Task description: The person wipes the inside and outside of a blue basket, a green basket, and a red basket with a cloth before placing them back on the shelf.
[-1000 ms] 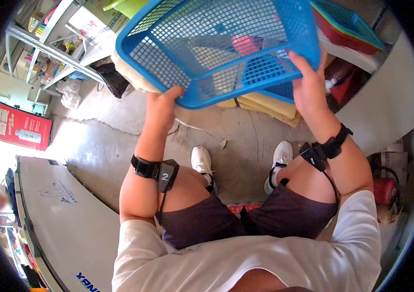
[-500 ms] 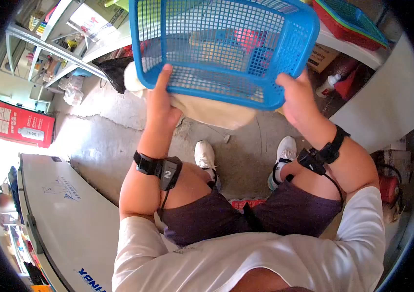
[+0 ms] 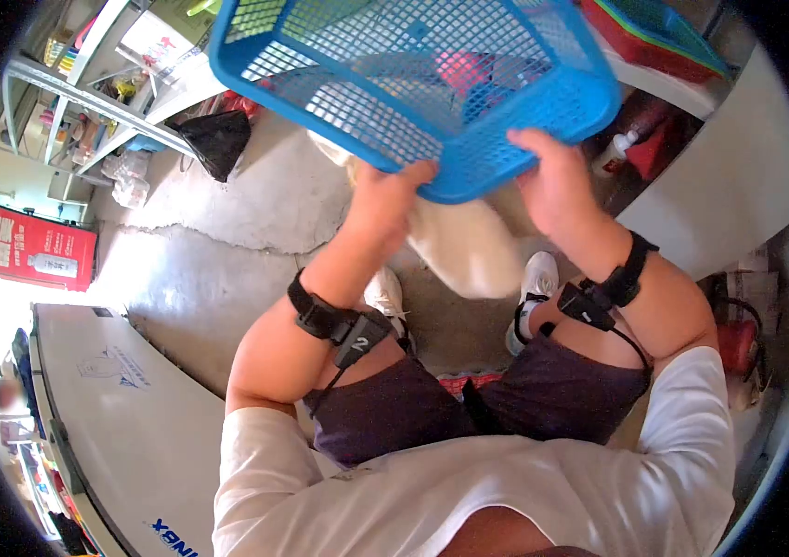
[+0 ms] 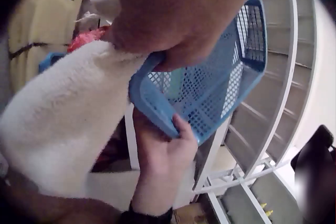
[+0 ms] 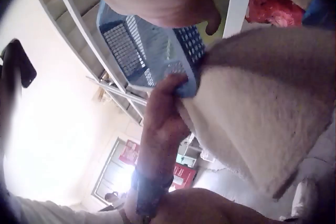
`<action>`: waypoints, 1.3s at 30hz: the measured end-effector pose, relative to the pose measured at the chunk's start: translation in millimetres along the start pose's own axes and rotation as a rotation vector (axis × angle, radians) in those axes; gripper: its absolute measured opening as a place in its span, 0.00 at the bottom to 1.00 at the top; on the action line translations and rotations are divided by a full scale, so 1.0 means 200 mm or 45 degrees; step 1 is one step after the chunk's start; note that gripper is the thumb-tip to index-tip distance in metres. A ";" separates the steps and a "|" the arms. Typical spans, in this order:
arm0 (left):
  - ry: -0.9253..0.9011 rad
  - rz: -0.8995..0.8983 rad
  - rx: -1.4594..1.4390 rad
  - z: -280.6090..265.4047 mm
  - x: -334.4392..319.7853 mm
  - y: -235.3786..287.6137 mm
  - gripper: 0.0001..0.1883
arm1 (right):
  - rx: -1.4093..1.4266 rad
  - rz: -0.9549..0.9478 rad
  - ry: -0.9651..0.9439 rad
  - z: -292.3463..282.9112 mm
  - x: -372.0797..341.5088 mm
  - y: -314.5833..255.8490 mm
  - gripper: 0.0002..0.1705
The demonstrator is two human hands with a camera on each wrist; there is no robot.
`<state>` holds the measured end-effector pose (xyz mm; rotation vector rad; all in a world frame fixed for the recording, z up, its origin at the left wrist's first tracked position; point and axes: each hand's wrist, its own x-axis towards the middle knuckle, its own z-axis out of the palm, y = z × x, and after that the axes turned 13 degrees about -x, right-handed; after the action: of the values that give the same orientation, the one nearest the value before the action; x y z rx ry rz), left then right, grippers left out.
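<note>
A blue plastic mesh basket [image 3: 497, 121] is held up in front of me, tilted with one corner toward my body. My left hand [image 3: 385, 200] grips its rim near that corner, thumb over the edge. The same hand also holds a cream fluffy cloth [image 5: 257, 124], which hangs below the basket and overlaps the floor and shoes in the head view. On the corner's other side, my right hand [image 3: 557, 186] holds the basket, its thumb on the rim in the left wrist view. The fingers under the basket are mostly hidden.
Stacked coloured baskets [image 3: 664, 46] sit on a white shelf at upper right. A black bag [image 3: 216, 144] lies below the metal shelving at left. A white chest freezer [image 3: 116, 418] stands at lower left, with a red carton [image 3: 28, 246] beyond it.
The basket has turned, bringing a corner toward me. My left hand has moved right along with it, and the cream cloth has swung right and hangs lower between the hands.
</note>
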<state>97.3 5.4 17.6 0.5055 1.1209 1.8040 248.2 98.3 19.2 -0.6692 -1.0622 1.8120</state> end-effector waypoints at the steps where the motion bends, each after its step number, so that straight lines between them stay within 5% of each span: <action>1: 0.028 0.063 0.090 -0.05 0.04 0.01 0.23 | 0.026 0.027 0.013 -0.02 0.01 -0.04 0.25; 7: 0.084 0.564 0.686 -0.33 0.14 0.15 0.25 | -0.570 -0.369 -0.148 -0.14 0.12 -0.04 0.28; 10: 0.085 0.570 1.056 -0.28 0.08 0.22 0.27 | -0.802 -0.489 -0.162 -0.13 0.09 0.03 0.26; 13: 0.059 0.712 0.595 -0.26 0.10 0.18 0.24 | -0.704 -0.318 -0.089 -0.08 0.07 0.02 0.22; 17: 0.001 0.065 -0.278 -0.18 0.08 0.19 0.20 | -0.407 0.027 -0.065 -0.07 0.06 0.05 0.19; 20: -0.073 0.152 -0.345 -0.05 0.04 0.09 0.18 | -0.096 0.124 -0.074 0.08 -0.06 0.02 0.20; 24: -0.131 0.083 0.154 0.02 -0.06 -0.08 0.23 | -0.109 0.077 -0.057 0.11 -0.15 0.12 0.21; 28: -0.118 -0.077 0.031 -0.02 0.00 -0.09 0.21 | -0.114 0.383 -0.148 0.08 -0.16 0.06 0.19; 35: -0.019 -0.268 0.192 -0.25 0.13 0.04 0.25 | -0.164 0.348 -0.042 -0.10 0.01 -0.01 0.15; 39: 0.092 -0.326 0.446 -0.42 0.17 0.08 0.23 | -0.281 0.525 -0.161 -0.21 0.07 0.07 0.17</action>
<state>12.5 -8.4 -14.4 0.4775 1.4922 1.4208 270.0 123.7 -13.6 -0.9731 -1.2931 2.1276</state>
